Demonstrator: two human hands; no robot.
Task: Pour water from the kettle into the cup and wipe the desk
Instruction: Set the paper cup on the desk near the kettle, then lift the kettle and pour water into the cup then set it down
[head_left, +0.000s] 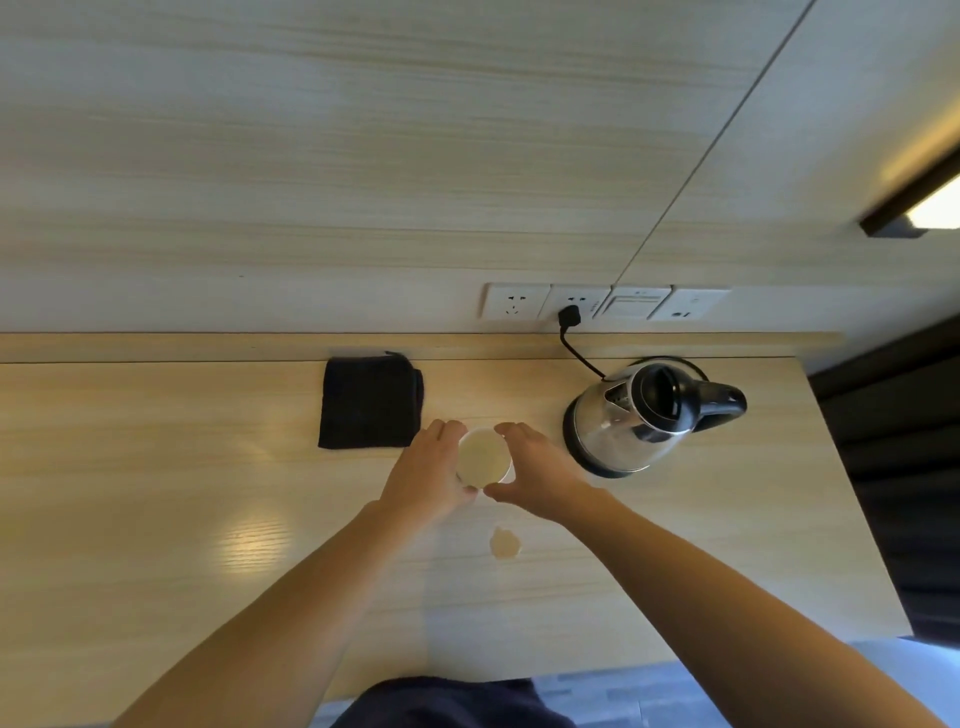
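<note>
Left hand (426, 478) and right hand (535, 467) cupping cup (483, 457), kettle (639, 415) right

Single head-worn wide-angle view: aimed steeply down and forward over the desk (156, 467) towards the wall (311, 156), seen close.

Both hands cupping cup (484, 457) — seemingly touching; kettle (644, 415) beside.

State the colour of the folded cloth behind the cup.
Black, plain with no pattern; the folded cloth shows clearly in the head view.
</note>
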